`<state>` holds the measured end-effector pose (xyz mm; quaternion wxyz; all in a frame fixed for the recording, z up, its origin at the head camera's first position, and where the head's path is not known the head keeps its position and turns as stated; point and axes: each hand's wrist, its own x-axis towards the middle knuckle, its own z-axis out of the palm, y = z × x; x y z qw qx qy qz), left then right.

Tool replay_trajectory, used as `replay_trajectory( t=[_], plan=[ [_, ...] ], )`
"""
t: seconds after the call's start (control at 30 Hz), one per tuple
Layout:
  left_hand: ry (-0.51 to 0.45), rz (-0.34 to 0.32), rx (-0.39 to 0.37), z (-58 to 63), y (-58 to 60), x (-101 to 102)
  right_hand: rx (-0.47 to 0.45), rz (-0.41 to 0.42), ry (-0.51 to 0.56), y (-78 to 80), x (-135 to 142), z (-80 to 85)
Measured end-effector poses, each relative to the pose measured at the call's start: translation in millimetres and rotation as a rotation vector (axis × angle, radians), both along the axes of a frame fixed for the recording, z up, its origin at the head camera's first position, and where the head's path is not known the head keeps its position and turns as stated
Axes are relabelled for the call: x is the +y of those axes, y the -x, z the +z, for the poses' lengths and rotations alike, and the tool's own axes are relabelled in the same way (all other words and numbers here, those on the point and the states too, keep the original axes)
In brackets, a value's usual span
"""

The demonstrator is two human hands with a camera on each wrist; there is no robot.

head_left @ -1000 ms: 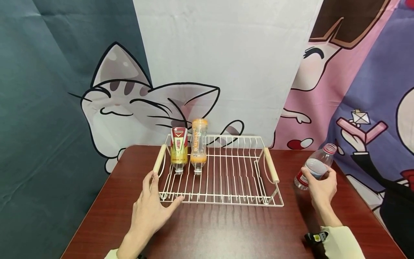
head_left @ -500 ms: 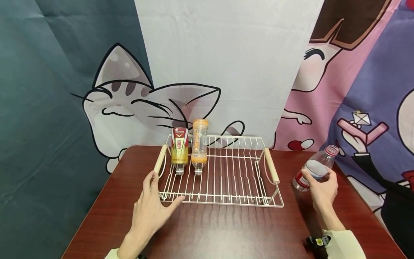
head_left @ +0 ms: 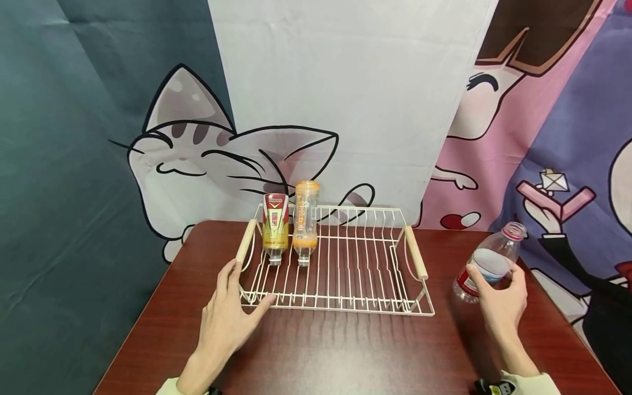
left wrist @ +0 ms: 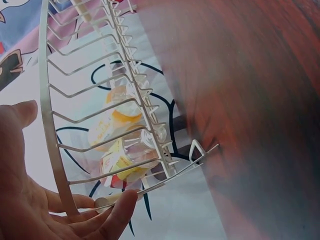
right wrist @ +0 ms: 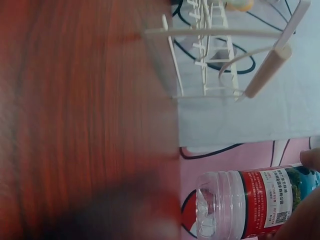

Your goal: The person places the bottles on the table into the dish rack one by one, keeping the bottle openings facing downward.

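My right hand grips a clear plastic bottle with a red label, at the table's right side. The bottle leans, its capless-looking red-ringed mouth up and to the right; its ribbed base shows in the right wrist view. My left hand rests at the near left corner of a white wire dish rack, fingers extended by the wooden handle and thumb at the front rail. Two bottles stand upside down in the rack's left part: a red and gold one and a clear one with orange bands.
The dark red wooden table carries the rack near its back edge. A second wooden handle is on the rack's right end, between the rack and the held bottle. A printed cartoon cloth hangs behind the table.
My right hand has shifted right and a little toward me with the clear bottle. My left hand stays at the rack's corner, its thumb moving slightly. The rack and its two bottles stay put.
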<state>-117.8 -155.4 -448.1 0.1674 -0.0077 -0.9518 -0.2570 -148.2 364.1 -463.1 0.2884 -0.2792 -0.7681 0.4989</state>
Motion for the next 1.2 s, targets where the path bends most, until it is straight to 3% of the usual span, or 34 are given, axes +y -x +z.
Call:
replay_trajectory(
  t=[0.37,0.67,0.9,1.2],
  plan=[
    [-0.001,0.011,0.004,1.4,1.7,0.0,0.178,-0.005,-0.171,-29.7,-22.9,13.1],
    [-0.004,0.009,0.007,-0.2,2.0,0.0,0.308,0.057,-0.317,-46.7,-36.6,19.4],
    [-0.008,0.012,0.026,-1.3,2.0,-0.2,0.437,0.135,-0.438,-49.7,-37.4,19.7],
    [-0.008,0.009,0.033,-1.7,2.2,-0.2,0.628,0.150,-0.595,-45.7,-43.7,25.2]
  ],
)
